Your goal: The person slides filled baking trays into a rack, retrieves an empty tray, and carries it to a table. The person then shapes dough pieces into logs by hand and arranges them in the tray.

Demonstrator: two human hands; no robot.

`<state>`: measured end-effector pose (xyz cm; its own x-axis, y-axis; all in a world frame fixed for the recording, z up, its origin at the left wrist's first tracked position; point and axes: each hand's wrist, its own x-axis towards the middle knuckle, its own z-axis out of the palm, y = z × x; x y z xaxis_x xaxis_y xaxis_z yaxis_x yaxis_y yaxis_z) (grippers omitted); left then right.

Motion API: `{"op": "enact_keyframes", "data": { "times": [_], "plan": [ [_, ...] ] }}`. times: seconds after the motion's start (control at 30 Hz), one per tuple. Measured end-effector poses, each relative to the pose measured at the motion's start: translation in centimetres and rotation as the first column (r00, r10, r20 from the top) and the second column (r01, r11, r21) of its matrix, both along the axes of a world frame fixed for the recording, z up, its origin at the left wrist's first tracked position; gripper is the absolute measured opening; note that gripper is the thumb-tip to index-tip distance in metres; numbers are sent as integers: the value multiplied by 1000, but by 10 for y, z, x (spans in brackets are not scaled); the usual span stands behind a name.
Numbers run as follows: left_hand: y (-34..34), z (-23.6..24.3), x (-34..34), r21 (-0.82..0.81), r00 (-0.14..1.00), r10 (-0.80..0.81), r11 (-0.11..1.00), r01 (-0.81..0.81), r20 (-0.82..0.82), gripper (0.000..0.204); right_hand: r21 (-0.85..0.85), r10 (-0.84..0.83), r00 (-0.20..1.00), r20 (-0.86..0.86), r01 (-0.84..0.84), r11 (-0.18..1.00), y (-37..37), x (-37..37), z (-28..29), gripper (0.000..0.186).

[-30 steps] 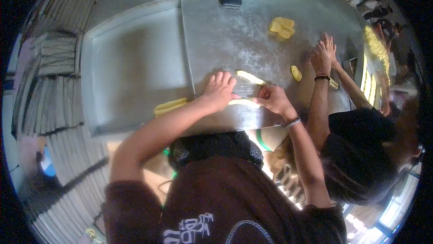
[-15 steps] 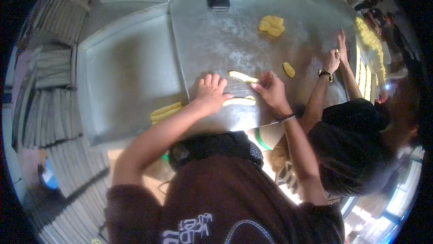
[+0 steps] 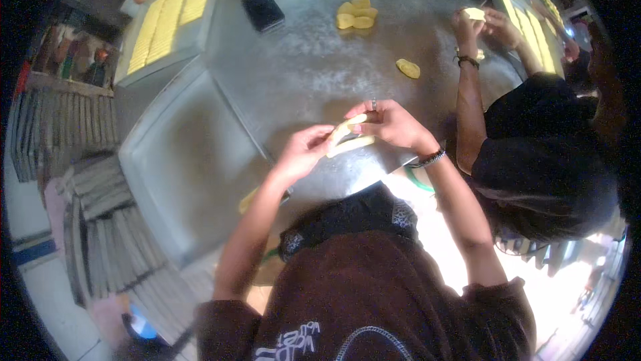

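Note:
Between my two hands stretches a strip of pale yellow dough (image 3: 341, 134), which looks lifted off the metal table. My left hand (image 3: 304, 152) pinches its left end. The right end is in the fingers of my right hand (image 3: 397, 126), which wears a ring and a wrist band. Just below, nearer to me, a second dough strip (image 3: 356, 145) lies on the table, partly hidden by my fingers. Beside my left forearm a yellow dough roll (image 3: 248, 201) shows in the near corner of the shallow metal tray (image 3: 157, 127).
A flattened dough piece (image 3: 408, 69) and a cluster of dough pieces (image 3: 357, 14) lie farther out. A black box-like object (image 3: 263, 9) sits near another tray (image 3: 205, 22) with rows of yellow rolls. On the right, a co-worker's hands (image 3: 495, 27) hold dough near a filled tray (image 3: 544, 44).
My left hand has come up off the tabletop and now grips the strip's left end; my right hand still holds the other. The view has turned. The co-worker's hands now hold dough up.

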<state>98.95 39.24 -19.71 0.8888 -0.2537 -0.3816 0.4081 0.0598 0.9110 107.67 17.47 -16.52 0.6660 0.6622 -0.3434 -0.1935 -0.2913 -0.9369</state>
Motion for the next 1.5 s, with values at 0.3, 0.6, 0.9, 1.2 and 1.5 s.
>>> {"op": "enact_keyframes", "data": {
  "times": [0.3,0.6,0.9,1.2,1.5],
  "plan": [
    [-17,2,-3,693,908,-224,715,-93,353,27,-191,12,937,350,59,980,-19,-11,-26,18],
    [-19,-9,-16,659,825,-246,728,-190,508,33,-195,98,914,394,-21,981,-29,-5,-28,24],
    [-44,3,-30,782,878,-202,568,-257,435,53,-206,87,776,625,55,977,-35,-30,-45,42],
    [-47,-12,-30,669,850,-40,637,-384,526,48,-369,237,623,746,89,925,-12,-34,-33,46],
    [-37,1,-29,749,888,-155,609,-260,433,37,-176,115,716,689,11,984,-15,-38,-33,34]
  ]
}}
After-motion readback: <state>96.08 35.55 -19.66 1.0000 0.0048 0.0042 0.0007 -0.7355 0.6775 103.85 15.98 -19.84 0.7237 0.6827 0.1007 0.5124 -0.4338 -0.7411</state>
